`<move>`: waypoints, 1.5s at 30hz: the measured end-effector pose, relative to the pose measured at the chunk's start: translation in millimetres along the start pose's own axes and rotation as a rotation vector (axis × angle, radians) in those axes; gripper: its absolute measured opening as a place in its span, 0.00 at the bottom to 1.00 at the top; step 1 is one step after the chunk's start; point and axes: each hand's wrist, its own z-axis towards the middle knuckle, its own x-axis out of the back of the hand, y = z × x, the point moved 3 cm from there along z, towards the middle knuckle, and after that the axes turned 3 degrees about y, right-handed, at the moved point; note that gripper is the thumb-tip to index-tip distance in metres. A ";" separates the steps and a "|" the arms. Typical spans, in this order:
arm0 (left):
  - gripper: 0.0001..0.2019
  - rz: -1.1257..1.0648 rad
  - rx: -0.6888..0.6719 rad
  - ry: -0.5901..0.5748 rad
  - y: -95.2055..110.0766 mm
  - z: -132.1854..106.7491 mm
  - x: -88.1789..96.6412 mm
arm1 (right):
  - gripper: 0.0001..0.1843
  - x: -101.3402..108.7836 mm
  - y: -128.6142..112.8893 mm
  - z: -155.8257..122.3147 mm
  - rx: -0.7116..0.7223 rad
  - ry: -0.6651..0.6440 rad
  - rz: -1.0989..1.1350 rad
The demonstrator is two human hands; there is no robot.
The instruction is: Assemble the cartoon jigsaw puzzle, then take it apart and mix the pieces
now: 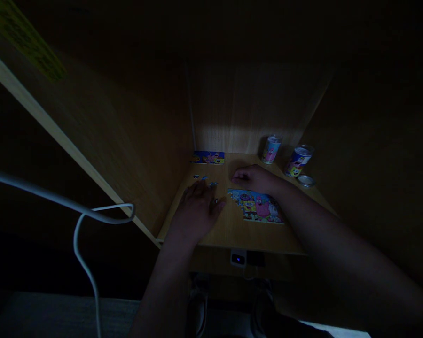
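Left hand [194, 207] lies spread by puzzle pieces [205, 178], likely light, stiff, best edge-pinched; right hand [253, 178] curls, contents unclear.

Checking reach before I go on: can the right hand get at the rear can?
Likely yes: the right hand is near the rear can, and nothing visible stands between them, though I can't tell whether that hand already holds something.

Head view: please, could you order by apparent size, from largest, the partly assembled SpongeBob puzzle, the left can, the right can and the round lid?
1. Partly assembled SpongeBob puzzle
2. Left can and right can, unranked: the right one looks slightly larger, but seems nearer
3. Round lid
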 end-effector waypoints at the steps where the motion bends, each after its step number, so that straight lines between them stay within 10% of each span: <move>1: 0.28 0.006 0.009 0.013 -0.1 0.1 0.1 | 0.15 0.1 -0.4 -0.1 -0.003 -0.002 0.000; 26: 0.29 0.030 0.103 0.053 6.1 4.2 10.8 | 0.14 2.8 -4.1 -0.4 -0.015 -0.021 0.000; 45: 0.12 -0.206 -0.133 0.039 14.0 7.1 11.0 | 0.16 1.3 -1.8 0.3 -0.024 -0.028 0.000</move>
